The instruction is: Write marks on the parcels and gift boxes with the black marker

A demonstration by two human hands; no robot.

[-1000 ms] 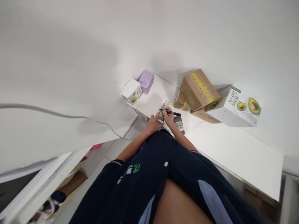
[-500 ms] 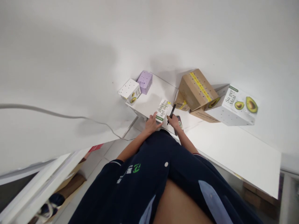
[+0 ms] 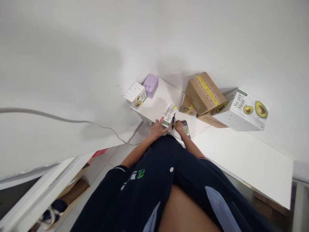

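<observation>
A small white box [image 3: 168, 116] printed "Super Meal" sits on the white table at the table's near end. My left hand [image 3: 157, 128] grips its near left corner, fingers along the left side and thumb by the near edge. In my right hand [image 3: 178, 126] is a black marker pen [image 3: 173, 121], held low beside the box's right side. Whether its tip touches the box cannot be made out. A dark-edged flat object [image 3: 185, 129], like a phone, lies on the table by my right wrist, partly hidden.
A white avocado-print box [image 3: 135, 94] and a purple box [image 3: 151, 85] stand at the far left. Brown cartons [image 3: 205, 93] and a large white avocado box [image 3: 248, 109] stand on the right. A grey cable [image 3: 72, 121] hangs at left; the white table [image 3: 241, 154] stretches right.
My right hand has turned the marker pen, which tilted up and away before; now it lies closer along the small box's right side. More of the flat object shows. My left hand stays put.
</observation>
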